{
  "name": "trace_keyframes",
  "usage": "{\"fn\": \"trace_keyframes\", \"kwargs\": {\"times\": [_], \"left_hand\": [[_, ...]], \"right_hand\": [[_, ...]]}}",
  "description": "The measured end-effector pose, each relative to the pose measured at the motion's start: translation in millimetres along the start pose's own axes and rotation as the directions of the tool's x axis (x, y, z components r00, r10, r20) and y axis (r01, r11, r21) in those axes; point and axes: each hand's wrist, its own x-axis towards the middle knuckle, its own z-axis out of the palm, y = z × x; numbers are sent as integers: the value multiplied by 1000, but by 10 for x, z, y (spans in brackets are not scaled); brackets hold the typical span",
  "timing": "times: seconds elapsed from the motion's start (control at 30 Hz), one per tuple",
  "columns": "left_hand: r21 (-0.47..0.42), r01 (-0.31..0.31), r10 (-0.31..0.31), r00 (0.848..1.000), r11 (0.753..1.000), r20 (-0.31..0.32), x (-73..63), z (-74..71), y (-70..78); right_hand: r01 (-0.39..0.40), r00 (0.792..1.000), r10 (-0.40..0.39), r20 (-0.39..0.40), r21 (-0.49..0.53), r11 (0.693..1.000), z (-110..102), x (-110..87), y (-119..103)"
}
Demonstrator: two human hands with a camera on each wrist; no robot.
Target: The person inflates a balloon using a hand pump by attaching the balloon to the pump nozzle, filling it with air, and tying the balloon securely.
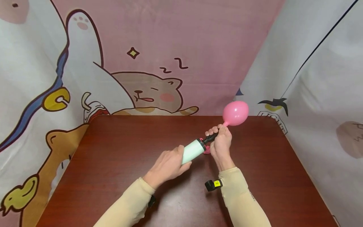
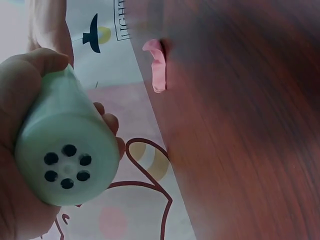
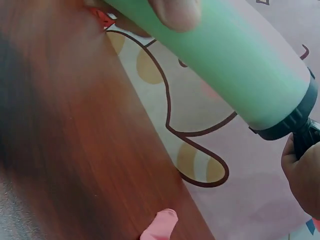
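Clearly, left hand (image 1: 168, 163) grips pump (image 1: 193, 151), right hand (image 1: 222, 144) its stem (image 1: 210, 138). Head view alone shows inflated balloon (image 1: 236, 113) whole; left wrist alone, end holes (image 2: 69, 150).

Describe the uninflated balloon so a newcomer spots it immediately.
Over the brown table, find the pale green pump. In the head view, its black end partly hides the limp pink balloon. Unlike the glossy inflated balloon, this one is flat.

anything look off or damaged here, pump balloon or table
Nothing stands out as spilled or broken. The left hand holds the pale green pump, the right hand grips its black end, and the round pink balloon shows no tear. The limp pink piece lying on the table looks like an uninflated balloon.
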Motion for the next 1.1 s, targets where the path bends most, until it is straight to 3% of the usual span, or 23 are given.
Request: {"fn": "trace_keyframes", "kwargs": {"times": [0.17, 0.33, 0.53, 0.73, 0.97, 1.1], "left_hand": [[-24, 17, -16, 999, 1000, 31, 21, 15, 27], [-28, 10, -8, 998, 1000, 63, -82, -14, -28], [14, -59, 58, 998, 998, 18, -192, -39, -126], [34, -61, 60, 998, 998, 15, -190, -8, -129], [25, -23, 23, 1000, 999, 17, -76, 39, -34], [0, -1, 1, 1000, 1000, 23, -23, 60, 0]], "right_hand": [[11, 1000, -11, 3, -31, 999, -50, 39, -99], [61, 998, -61, -25, 4, 998, -192, 198, -367], [87, 995, -83, -45, 76, 993, -303, 324, -553], [78, 996, -77, -41, 30, 997, -277, 254, -373], [23, 1000, -23, -4, -32, 999, -114, 48, -70], [7, 1000, -7, 0, -47, 999, -62, -3, -26]]}}
